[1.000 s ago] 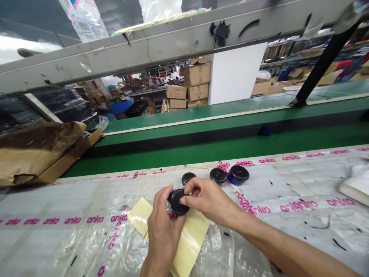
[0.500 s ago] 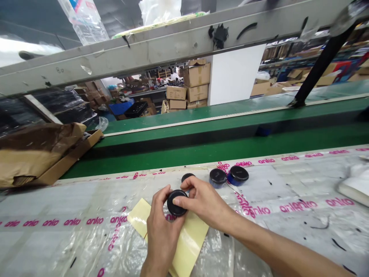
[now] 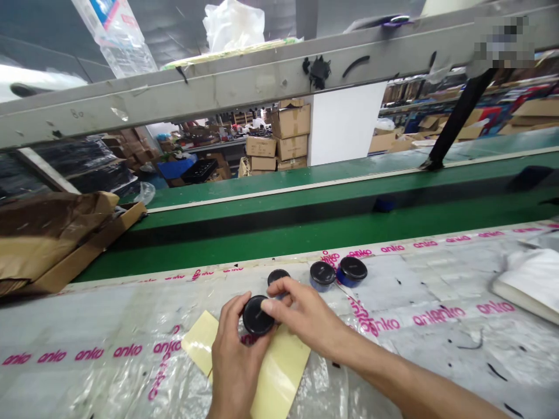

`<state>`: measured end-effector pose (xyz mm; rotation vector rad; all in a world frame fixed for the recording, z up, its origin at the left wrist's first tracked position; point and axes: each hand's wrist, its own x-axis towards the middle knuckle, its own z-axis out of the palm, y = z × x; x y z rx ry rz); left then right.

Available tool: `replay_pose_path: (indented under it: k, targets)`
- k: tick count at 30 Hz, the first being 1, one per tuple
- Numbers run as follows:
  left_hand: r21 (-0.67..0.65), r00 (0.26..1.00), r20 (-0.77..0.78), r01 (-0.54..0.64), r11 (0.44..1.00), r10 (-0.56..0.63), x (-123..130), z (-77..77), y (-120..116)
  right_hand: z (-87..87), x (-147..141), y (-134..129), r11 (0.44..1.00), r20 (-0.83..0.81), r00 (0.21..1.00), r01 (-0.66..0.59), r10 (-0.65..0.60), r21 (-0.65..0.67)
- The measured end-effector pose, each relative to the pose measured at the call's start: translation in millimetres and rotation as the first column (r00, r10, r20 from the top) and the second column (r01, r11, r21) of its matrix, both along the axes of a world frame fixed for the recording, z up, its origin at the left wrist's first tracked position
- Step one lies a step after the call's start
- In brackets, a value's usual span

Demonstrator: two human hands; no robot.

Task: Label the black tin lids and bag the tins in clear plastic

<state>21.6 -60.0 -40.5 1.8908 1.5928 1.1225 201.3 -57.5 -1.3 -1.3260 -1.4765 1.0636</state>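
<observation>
- Black-lidded jar [image 3: 257,315]: held between both hands above a cream paper sheet [image 3: 279,375], lid facing up; most of its body was hidden by the hands, and contact with the sheet could not be confirmed.
- Left hand [image 3: 236,364]: grip clenched on the jar from the 7 o'clock side, with the fingers curled around its edge.
- Right hand [image 3: 305,323]: grip closed on the lid from the 3 o'clock side, with the thumb and fingers pressed against the rim.
- Neighbouring items: a blue jar [image 3: 322,275] and a second blue jar [image 3: 351,270], both black-lidded, stood side by side at 1 o'clock. A further black lid [image 3: 278,276] sat at 12 o'clock, partly masked by the right hand.
- Surroundings: the tabletop [image 3: 437,349] was covered in clear film printed with pink lettering. A folded white pad [image 3: 528,285] lay at 3 o'clock, and a cardboard box [image 3: 65,250] at 9 o'clock.
- Recommended handling: in this hold, the jar was best kept level, with even rim pressure, and away from the neighbouring jars.
</observation>
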Motion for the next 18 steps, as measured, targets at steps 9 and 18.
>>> replay_pose_path:
  k: [9,18]
  targets:
    - [-0.018,0.975,-0.215,0.048,0.999,-0.051,-18.0,6.9,37.1,-20.1,39.7,6.0,0.931,0.458,0.868,0.013,-0.191,0.364]
    - [-0.060,0.963,-0.264,0.047,0.997,-0.061,-29.2,-10.9,86.6,-13.9,29.9,-6.0,0.906,0.546,0.826,-0.116,-0.139,0.406]
